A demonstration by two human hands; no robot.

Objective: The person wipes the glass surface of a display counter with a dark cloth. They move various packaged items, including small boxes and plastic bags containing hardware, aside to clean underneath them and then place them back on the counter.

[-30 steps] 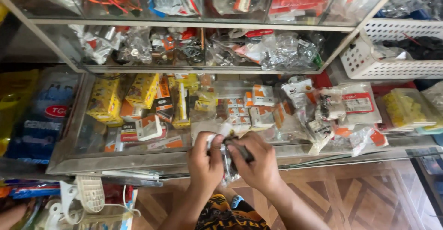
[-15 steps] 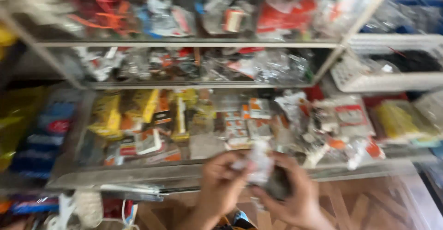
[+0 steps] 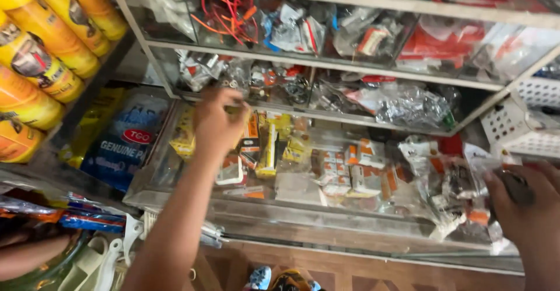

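My left hand (image 3: 217,122) reaches forward over the glass display counter (image 3: 326,224), its curled fingertips at the front edge of the middle shelf (image 3: 326,69). Seen from behind, it hides whatever its fingers hold. Under it lie yellow and orange small-part packets (image 3: 265,145). At the right edge, my right hand (image 3: 528,209) is closed around a small dark part (image 3: 516,186) together with a clear plastic bag (image 3: 481,168), just above the counter's right end.
Glass shelves above hold bagged hardware and red wires (image 3: 227,11). Yellow tubes (image 3: 41,51) are stacked at the far left, beside a blue packet (image 3: 125,145). A white plastic basket (image 3: 525,122) stands at the right. A wooden counter front (image 3: 373,270) runs below.
My hands were together at the counter's front on a plastic-wrapped item. Now the left has gone up to the shelf edge and the right has swung out to the right with the item.
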